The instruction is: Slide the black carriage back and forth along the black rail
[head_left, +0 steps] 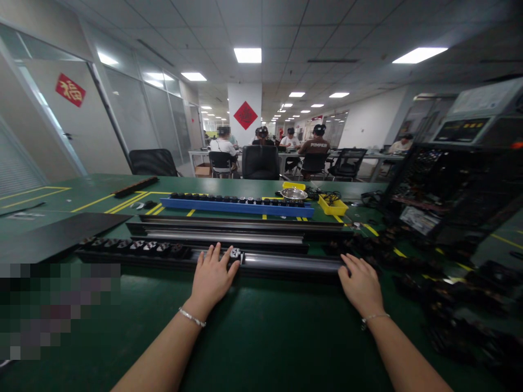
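Green worktop (286,332) is marked with yellow lines, and seated people (314,146) are noted in the background. A dark channel rail (294,262) is laid on the worktop before the person, its long axis running left to right, nearly level across the view, its open side turned upward. Dark blocks (149,246) are lined up along its left portion. A single pale-topped block (236,253) is seated near mid-rail, its marked face upward, between thumb and forefinger of the left hand (213,275); that hand is spread palm down, and whether the block is gripped cannot be told. The rail's right end is touched by the half-curled right hand (362,286); its grip cannot be confirmed. Behind, a loaded blue rail (237,207) is set roughly parallel.
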`<control>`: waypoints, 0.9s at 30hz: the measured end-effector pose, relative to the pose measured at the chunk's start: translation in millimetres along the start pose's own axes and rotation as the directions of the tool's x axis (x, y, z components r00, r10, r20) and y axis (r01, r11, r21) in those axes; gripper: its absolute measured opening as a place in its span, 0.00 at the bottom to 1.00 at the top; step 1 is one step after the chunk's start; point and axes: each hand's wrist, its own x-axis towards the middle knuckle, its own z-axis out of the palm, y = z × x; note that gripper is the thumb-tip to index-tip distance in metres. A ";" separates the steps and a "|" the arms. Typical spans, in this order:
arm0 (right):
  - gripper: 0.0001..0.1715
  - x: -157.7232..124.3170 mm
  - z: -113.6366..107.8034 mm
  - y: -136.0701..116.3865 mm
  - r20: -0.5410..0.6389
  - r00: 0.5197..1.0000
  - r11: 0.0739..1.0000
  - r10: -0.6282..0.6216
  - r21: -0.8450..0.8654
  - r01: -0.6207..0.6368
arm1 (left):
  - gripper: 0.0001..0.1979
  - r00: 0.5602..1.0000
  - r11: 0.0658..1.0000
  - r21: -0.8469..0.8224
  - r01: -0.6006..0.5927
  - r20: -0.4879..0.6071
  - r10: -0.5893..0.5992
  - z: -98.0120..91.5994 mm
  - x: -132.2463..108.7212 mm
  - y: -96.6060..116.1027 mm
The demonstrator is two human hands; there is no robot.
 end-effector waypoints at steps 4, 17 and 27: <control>0.31 -0.3 -2.1 -1.3 0.006 1.000 1.000 0.002 0.005 -0.002 | 0.26 1.000 1.000 -0.017 0.003 0.002 -0.003 -0.4 0.1 -0.1; 0.30 -0.1 5.1 3.8 -0.040 0.999 1.000 -0.022 0.001 0.022 | 0.24 1.000 1.000 -0.012 -0.020 -0.006 0.020 0.7 -1.8 3.2; 0.30 0.0 2.4 2.6 -0.027 0.999 1.000 -0.018 0.007 0.018 | 0.22 0.998 0.998 0.005 -0.065 -0.019 0.065 1.8 -4.0 8.2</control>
